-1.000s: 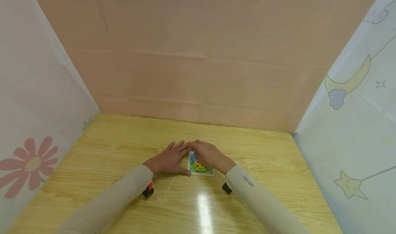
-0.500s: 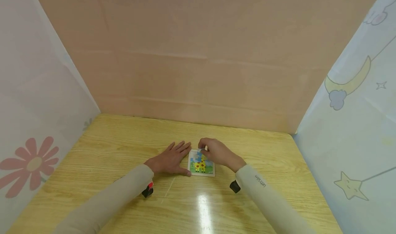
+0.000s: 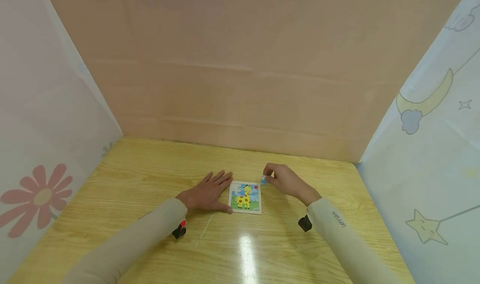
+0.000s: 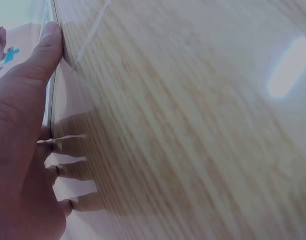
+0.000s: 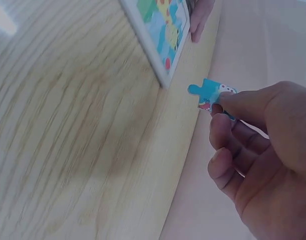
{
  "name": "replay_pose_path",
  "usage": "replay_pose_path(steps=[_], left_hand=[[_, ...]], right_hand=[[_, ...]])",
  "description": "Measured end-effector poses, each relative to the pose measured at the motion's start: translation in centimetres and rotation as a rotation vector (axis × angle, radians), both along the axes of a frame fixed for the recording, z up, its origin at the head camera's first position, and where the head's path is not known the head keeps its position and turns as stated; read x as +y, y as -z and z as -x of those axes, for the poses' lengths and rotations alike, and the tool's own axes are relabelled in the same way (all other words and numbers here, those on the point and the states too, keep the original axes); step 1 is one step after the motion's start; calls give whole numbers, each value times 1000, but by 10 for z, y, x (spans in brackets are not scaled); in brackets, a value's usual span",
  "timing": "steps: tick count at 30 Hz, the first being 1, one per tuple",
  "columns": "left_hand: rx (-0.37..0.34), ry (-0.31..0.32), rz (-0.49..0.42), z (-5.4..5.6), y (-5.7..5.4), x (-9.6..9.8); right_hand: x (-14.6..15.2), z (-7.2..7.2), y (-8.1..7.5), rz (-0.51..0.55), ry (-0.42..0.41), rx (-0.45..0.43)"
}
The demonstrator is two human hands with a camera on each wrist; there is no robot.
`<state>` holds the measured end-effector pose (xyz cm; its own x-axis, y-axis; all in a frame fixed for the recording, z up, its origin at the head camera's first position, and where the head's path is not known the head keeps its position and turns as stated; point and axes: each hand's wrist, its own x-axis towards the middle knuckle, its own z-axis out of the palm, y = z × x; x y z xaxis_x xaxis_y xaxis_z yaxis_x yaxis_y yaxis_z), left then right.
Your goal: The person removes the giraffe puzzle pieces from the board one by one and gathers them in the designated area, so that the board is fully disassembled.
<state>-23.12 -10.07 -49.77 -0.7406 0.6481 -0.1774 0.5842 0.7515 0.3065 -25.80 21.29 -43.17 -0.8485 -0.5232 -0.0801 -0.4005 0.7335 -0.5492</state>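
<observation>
A square jigsaw puzzle (image 3: 252,204) with a yellow giraffe on a blue and green background lies flat in a pale frame. Its upper left corner shows a gap in the picture. My left hand (image 3: 206,195) rests on the table with fingers spread, thumb and fingertips along the frame's left edge. Beyond the frame's upper right corner, my right hand (image 3: 286,180) pinches a blue puzzle piece (image 5: 210,91) between thumb and index finger. The right wrist view shows a rounded tab on that piece, apart from the frame, and the other fingers curled below.
The wood-grain table (image 3: 150,167) extends around the puzzle, with a bright light reflection in front. A plain pinkish-tan sheet (image 3: 240,88) stands along the back edge. Patterned white sheets close in the left side (image 3: 86,109) and right side (image 3: 442,171).
My right hand has moved right, off the puzzle's upper left part, carrying the pinched piece away. That uncovers the giraffe's head and the corner gap. The left hand has stayed in place.
</observation>
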Motion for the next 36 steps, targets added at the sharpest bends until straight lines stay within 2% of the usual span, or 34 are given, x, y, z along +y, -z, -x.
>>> replay_pose_path(steps=[5,15,22,29,36], left_hand=[[-13,0,-10,0,-2,1],[-14,-10,4,1,-2,1],[-20,-5,7,0,-1,2],[-22,2,-3,-1,-4,3],[-21,-6,-2,-1,-6,2]], right_hand=[[20,4,5,-4,29,-22],[46,16,25,-18,56,-67],[51,19,33,-26,57,-39],[50,22,42,-27,77,-55],[45,19,46,-40,86,0]])
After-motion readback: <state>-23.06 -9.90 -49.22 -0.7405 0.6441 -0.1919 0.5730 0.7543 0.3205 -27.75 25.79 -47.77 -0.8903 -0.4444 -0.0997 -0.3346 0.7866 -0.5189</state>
